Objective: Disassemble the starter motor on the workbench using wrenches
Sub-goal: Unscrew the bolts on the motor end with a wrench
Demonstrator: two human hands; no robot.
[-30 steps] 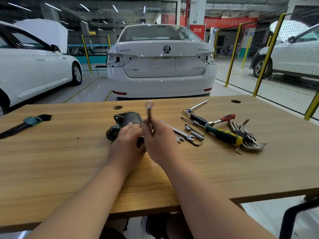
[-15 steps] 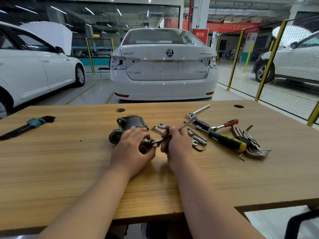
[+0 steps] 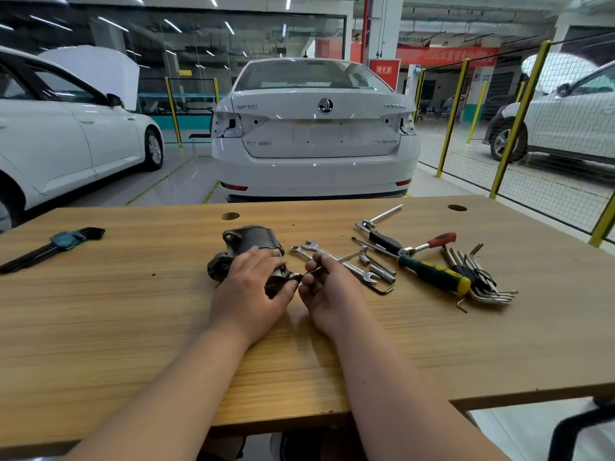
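Starter motor (image 3: 248, 242) on workbench (image 3: 133, 311), wrenches (image 3: 336, 257) just right.

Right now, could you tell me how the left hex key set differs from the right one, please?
The left hex key set is black, bundled in a teal holder; the right hex key set is silvery and fanned out. The left one lies alone; the right one sits beside the green-and-yellow screwdriver. Both rest on the workbench, untouched.

You have one starter motor (image 3: 248, 239), two hex-key sets (image 3: 63, 241) (image 3: 479, 277) at frame left and right, one green-handled screwdriver (image 3: 432, 271), one red-handled ratchet (image 3: 429, 242), and three cars (image 3: 50, 144) (image 3: 316, 144) (image 3: 565, 121) behind.
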